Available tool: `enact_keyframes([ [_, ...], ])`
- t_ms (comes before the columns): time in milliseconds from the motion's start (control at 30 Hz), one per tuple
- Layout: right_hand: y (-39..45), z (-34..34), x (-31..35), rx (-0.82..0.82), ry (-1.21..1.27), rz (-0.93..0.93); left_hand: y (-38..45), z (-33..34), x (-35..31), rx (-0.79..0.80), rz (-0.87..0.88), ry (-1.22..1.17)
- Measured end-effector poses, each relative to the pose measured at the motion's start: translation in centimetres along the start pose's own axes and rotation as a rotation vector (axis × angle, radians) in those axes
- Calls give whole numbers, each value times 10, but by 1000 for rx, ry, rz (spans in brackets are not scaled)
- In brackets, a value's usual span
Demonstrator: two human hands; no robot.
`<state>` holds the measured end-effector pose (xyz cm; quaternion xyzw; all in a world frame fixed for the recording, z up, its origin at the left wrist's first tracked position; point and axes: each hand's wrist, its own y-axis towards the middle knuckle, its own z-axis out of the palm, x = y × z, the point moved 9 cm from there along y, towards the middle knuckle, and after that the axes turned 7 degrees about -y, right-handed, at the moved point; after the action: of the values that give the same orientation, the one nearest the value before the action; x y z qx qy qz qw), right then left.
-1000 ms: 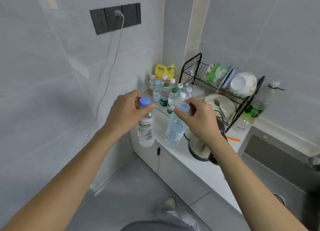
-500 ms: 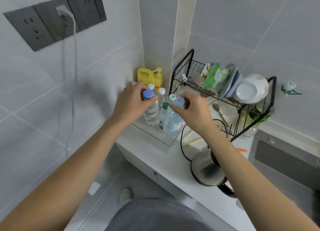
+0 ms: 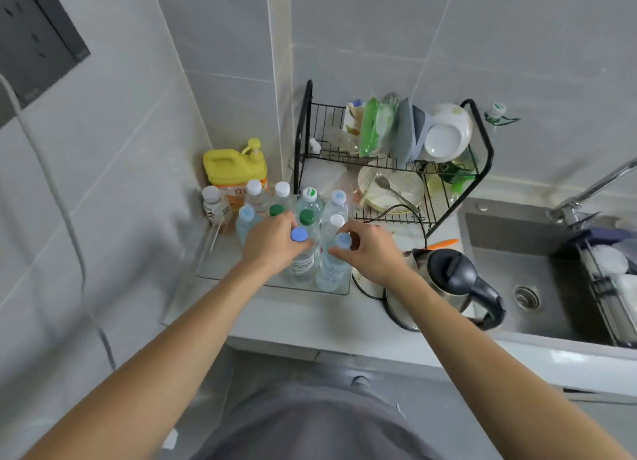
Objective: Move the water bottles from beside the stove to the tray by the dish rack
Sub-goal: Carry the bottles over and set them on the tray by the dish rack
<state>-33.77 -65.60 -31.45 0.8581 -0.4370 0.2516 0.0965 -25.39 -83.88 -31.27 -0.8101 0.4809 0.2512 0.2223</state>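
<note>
Little writing can be read: the label on the bottle with the darker blue cap (image 3: 299, 234) is white with dark print too small to make out, and the label on the bottle with the pale blue cap (image 3: 343, 241) is pale with blue marks, also illegible. Red characters are seen on the orange label of the yellow jug (image 3: 235, 170) in the corner, but they cannot be read either. Both held bottles are clear plastic, upright, standing side by side at the front right of the clear tray (image 3: 220, 273), which lies on the counter (image 3: 310, 318) just left of the black dish rack (image 3: 389, 163). The neck of the darker-capped bottle is gripped by the left hand (image 3: 272, 244), its fingers curled round below the cap; the pale-capped bottle is pinched at the cap by the right hand (image 3: 370, 251), thumb and fingertips closed on it. Whether the bottle bases rest on the tray floor cannot be told for certain. Behind them on the tray a cluster of other bottles (image 3: 310, 204) is gathered — white, green and pale blue caps. A steel kettle (image 3: 444, 280) with a black lid stands just right of the tray, near the sink (image 3: 510, 273).
</note>
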Motion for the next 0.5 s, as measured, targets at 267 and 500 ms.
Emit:
enact_keyframes([
  [267,0,29,1,-4,-102,53,10,36,20,114,61,41],
  [500,-4,42,1,-17,-135,14,14,39,19,159,228,74],
])
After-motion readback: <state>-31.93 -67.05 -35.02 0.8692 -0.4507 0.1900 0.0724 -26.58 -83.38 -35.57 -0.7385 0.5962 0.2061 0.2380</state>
